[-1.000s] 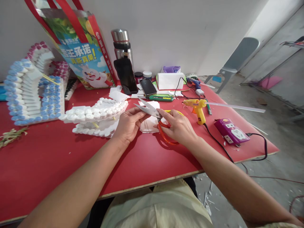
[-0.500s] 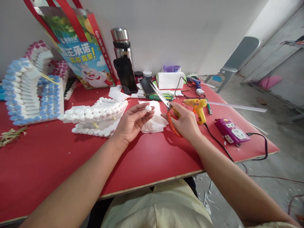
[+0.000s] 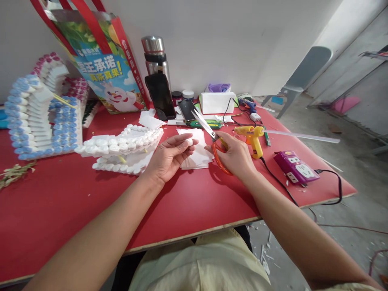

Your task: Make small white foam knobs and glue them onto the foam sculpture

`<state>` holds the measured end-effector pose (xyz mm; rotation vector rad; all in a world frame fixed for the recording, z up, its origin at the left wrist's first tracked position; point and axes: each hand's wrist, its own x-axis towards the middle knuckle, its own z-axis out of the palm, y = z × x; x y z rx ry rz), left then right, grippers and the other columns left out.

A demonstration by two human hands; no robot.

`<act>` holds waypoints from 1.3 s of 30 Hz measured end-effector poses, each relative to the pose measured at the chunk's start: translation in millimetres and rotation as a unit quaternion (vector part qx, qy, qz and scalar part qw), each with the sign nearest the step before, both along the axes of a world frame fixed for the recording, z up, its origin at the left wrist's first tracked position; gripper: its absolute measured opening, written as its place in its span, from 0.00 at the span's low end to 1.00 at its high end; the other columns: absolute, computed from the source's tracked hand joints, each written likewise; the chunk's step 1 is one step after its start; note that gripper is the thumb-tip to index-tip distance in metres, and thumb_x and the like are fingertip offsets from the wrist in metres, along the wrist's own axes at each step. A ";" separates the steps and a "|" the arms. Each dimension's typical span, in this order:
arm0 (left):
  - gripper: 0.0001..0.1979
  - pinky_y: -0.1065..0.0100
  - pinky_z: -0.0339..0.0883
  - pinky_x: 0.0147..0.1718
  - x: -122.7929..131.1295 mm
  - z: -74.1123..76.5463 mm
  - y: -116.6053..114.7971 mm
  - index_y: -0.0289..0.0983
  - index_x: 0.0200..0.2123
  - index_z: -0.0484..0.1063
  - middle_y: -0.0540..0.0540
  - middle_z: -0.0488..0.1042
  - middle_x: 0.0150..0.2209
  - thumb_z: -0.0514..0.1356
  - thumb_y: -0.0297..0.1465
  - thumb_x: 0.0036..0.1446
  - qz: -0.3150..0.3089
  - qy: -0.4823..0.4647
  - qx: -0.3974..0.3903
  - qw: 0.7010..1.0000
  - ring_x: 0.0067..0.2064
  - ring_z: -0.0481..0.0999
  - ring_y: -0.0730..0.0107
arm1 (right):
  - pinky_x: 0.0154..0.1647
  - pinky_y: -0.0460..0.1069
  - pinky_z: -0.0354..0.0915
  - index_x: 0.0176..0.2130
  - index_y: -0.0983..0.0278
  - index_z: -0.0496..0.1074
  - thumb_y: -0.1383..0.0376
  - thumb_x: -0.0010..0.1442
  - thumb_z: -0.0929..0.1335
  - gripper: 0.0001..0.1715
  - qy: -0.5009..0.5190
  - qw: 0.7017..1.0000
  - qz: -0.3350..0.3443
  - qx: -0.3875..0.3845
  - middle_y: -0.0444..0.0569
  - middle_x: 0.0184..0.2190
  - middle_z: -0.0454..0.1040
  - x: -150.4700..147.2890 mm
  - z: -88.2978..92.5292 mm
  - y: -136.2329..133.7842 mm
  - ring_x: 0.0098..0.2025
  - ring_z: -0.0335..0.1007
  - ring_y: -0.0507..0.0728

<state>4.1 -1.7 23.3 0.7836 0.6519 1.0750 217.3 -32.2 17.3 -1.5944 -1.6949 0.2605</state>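
Observation:
Between the thumb and fingers of my left hand (image 3: 173,155) is a small white rolled piece (image 3: 189,142). My right hand (image 3: 238,155) holds orange-handled scissors (image 3: 218,155), their blades pointing up and away to the left. Beneath and between both hands lies a stack of white paper strips (image 3: 198,155). Just left of my left hand stands a white structure covered in small rolled pieces (image 3: 117,146), with yellow sticks inside it. A yellow glue gun (image 3: 254,139) lies to the right of my right hand.
Blue-and-white structure (image 3: 28,117) and printed bag (image 3: 112,76) stand at the left. Behind are a steel flask (image 3: 155,52), an upright phone (image 3: 160,96) and a green cutter (image 3: 200,124). A purple power strip (image 3: 296,167) with cables sits near the red table's (image 3: 182,206) right edge.
The fingers of my left hand have closed more over the small white piece and turned it slightly. My right hand and the scissors have shifted very little.

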 end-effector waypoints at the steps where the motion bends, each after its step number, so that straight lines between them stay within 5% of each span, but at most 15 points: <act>1: 0.11 0.76 0.77 0.40 -0.1 -0.1 0.1 0.36 0.39 0.84 0.42 0.84 0.39 0.70 0.22 0.51 0.001 -0.003 -0.011 1.000 0.35 0.82 0.74 | 0.34 0.49 0.59 0.52 0.59 0.77 0.48 0.59 0.71 0.27 -0.004 1.000 -0.003 -0.003 0.45 0.28 0.71 0.2 -0.1 0.1 0.29 0.63 0.54; 8: 0.09 0.78 0.76 0.46 0.5 -5.1 4.2 0.30 0.41 0.83 0.39 0.83 0.46 0.67 0.20 0.56 -0.019 -0.007 -0.058 0.998 0.41 0.83 0.75 | 0.33 0.49 0.59 0.51 0.60 0.77 0.49 0.59 0.71 0.26 -0.011 1.000 -0.010 -0.002 0.45 0.29 0.74 2.8 -0.8 1.8 0.28 0.65 0.54; 15: 0.05 0.68 0.75 0.55 -0.5 -7.7 3.6 0.30 0.38 0.80 0.34 0.82 0.48 0.64 0.22 0.60 -0.026 -0.018 -0.065 0.997 0.53 0.81 0.59 | 0.33 0.49 0.60 0.52 0.60 0.77 0.49 0.59 0.71 0.27 -0.011 1.000 -0.004 -0.014 0.46 0.27 0.74 3.7 -1.2 1.7 0.28 0.66 0.56; 22: 0.12 0.70 0.73 0.56 0.4 -6.3 3.8 0.31 0.45 0.80 0.37 0.83 0.46 0.62 0.18 0.59 -0.030 -0.023 -0.056 0.998 0.53 0.81 0.63 | 0.32 0.49 0.60 0.52 0.59 0.77 0.49 0.59 0.71 0.26 -0.008 1.000 -0.001 -0.015 0.45 0.26 0.72 3.4 -1.2 1.7 0.28 0.66 0.56; 27: 0.05 0.77 0.77 0.37 -1.5 -5.6 4.8 0.32 0.39 0.81 0.40 0.83 0.39 0.67 0.23 0.57 -0.042 -0.004 -0.073 0.996 0.39 0.83 0.71 | 0.31 0.49 0.59 0.51 0.59 0.77 0.49 0.58 0.71 0.26 -0.009 1.000 -0.006 -0.017 0.43 0.24 0.69 4.1 -1.1 2.5 0.28 0.65 0.56; 31: 0.07 0.82 0.66 0.24 -2.7 -6.0 5.2 0.33 0.37 0.80 0.39 0.82 0.43 0.71 0.23 0.53 -0.066 -0.010 -0.045 0.997 0.28 0.75 0.83 | 0.31 0.49 0.59 0.51 0.59 0.77 0.49 0.59 0.71 0.25 -0.006 1.000 -0.001 -0.018 0.43 0.24 0.70 4.1 -0.3 2.2 0.28 0.65 0.55; 39: 0.11 0.75 0.74 0.44 -0.9 -6.3 4.6 0.32 0.37 0.81 0.38 0.82 0.46 0.70 0.19 0.49 -0.023 -0.009 -0.069 0.997 0.41 0.81 0.73 | 0.32 0.49 0.59 0.51 0.58 0.77 0.47 0.58 0.71 0.26 -0.002 1.000 -0.002 -0.019 0.44 0.26 0.71 4.7 -1.7 2.5 0.28 0.65 0.56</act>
